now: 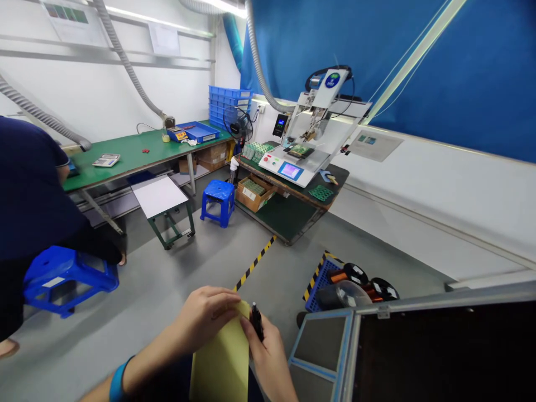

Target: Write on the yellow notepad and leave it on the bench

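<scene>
A sheet of yellow paper (221, 357) hangs down in front of me, held at its top edge by both hands. My left hand (207, 315), with a blue band (119, 379) on its wrist, has its fingers closed over the paper's upper left part. At the upper right corner, my right hand (268, 352) pinches the paper. A black pen (256, 322) is also tucked in the right hand, pointing up. The lower end of the paper runs out of the picture.
A person (29, 184) sits on a blue stool (69, 279) at left, by a green workbench (129, 151). Ahead stand another blue stool (218, 202), a white-topped stand (159, 195) and a bench machine (310, 151). Wire spools (354, 273) and a dark metal-framed cabinet (444, 346) are at right.
</scene>
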`<state>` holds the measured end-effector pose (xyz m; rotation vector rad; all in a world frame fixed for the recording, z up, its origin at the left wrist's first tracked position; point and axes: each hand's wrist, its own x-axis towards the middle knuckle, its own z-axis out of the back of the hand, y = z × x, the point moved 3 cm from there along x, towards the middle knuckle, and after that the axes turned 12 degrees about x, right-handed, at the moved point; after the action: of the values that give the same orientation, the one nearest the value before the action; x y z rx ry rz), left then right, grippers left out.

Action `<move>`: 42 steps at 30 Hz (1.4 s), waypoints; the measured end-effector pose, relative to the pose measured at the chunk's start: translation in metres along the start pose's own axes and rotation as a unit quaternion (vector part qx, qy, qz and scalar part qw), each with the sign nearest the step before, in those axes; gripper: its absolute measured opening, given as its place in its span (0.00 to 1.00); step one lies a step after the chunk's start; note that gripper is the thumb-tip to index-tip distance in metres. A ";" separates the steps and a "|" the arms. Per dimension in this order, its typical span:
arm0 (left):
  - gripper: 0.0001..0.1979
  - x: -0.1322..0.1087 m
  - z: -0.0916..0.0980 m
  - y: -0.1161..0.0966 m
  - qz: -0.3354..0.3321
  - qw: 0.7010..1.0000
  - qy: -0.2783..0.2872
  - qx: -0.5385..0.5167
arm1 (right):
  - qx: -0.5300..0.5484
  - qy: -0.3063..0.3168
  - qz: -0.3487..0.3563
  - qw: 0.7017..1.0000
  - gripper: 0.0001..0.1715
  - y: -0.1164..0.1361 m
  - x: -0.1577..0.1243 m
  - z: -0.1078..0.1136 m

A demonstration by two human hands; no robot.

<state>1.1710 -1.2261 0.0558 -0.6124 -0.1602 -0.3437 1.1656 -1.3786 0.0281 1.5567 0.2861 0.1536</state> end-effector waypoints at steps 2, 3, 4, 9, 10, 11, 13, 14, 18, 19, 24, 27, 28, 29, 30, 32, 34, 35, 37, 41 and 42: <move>0.10 0.001 0.000 0.000 0.014 1.000 0.002 -0.025 | 0.010 -0.006 0.001 1.000 0.22 0.000 0.000 0.000; 0.10 0.002 0.000 -0.001 0.018 0.999 0.004 -0.039 | 0.012 -0.009 -0.001 1.000 0.22 0.000 0.000 0.000; 0.10 0.003 0.001 -0.002 0.021 0.998 0.006 -0.053 | 0.011 -0.013 -0.006 1.000 0.22 0.000 0.000 0.000; 0.07 0.007 0.006 -0.005 0.055 0.994 0.035 -0.086 | 0.004 -0.024 -0.014 1.000 0.22 0.001 -0.001 -0.001; 0.07 0.008 0.007 -0.005 0.065 0.994 0.048 -0.075 | 0.001 -0.027 -0.013 1.000 0.21 0.001 -0.001 -0.001; 0.08 0.009 0.009 -0.005 0.073 0.994 0.061 -0.058 | -0.004 -0.031 -0.012 0.999 0.21 0.001 -0.001 -0.001; 0.12 0.011 0.011 -0.006 0.066 0.994 0.088 -0.017 | -0.015 -0.038 -0.010 0.999 0.21 0.001 -0.001 -0.001; 0.13 0.012 0.012 -0.007 0.052 0.993 0.103 0.000 | -0.017 -0.040 -0.009 0.999 0.21 0.001 0.000 -0.001; 0.13 0.019 0.019 -0.010 0.007 0.992 0.128 0.001 | 0.016 -0.040 -0.011 0.999 0.22 0.002 0.002 -0.002; 0.13 0.021 0.023 -0.010 0.015 0.994 0.111 -0.010 | 0.031 -0.028 -0.013 0.999 0.22 0.002 0.002 -0.002; 0.13 0.019 0.042 0.002 0.101 0.992 -0.007 -0.072 | 0.040 0.055 -0.029 0.997 0.23 -0.001 0.002 0.010; 0.13 0.009 0.044 0.013 0.126 0.985 -0.060 -0.100 | 0.057 0.045 -0.039 0.997 0.25 -0.003 0.001 0.025; 0.12 0.005 0.043 0.016 0.130 0.982 -0.082 -0.112 | 0.072 0.041 -0.038 0.996 0.24 -0.002 0.001 0.028; 0.12 0.001 0.041 0.019 0.130 0.978 -0.104 -0.127 | 0.087 0.027 -0.032 0.995 0.24 -0.001 0.001 0.031; 0.11 -0.002 0.038 0.021 0.130 0.974 -0.122 -0.143 | 0.103 0.001 -0.024 0.994 0.23 0.000 0.002 0.034; 0.10 -0.008 0.031 0.024 0.135 0.965 -0.141 -0.174 | 0.128 -0.072 -0.013 0.989 0.21 0.001 0.003 0.037; 0.10 -0.011 0.027 0.025 0.139 0.961 -0.129 -0.202 | 0.132 -0.131 0.003 0.983 0.19 0.003 0.004 0.040; 0.09 -0.011 0.026 0.025 0.138 0.960 -0.112 -0.216 | 0.123 -0.144 0.012 0.982 0.18 0.005 0.005 0.041; 0.08 -0.011 0.026 0.023 0.133 0.961 -0.066 -0.232 | 0.094 -0.149 0.033 0.984 0.16 0.009 0.005 0.042; 0.11 -0.007 0.031 0.018 0.112 0.974 0.008 -0.196 | 0.037 -0.136 0.085 0.986 0.15 0.020 0.002 0.044; 0.10 -0.006 0.032 0.017 0.106 0.975 0.011 -0.196 | 0.031 -0.136 0.097 0.985 0.14 0.022 0.001 0.044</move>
<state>1.1699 -1.1934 0.0710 -1.0065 -0.0027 -0.1746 1.1807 -1.4205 0.0491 1.6449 -0.0768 0.0818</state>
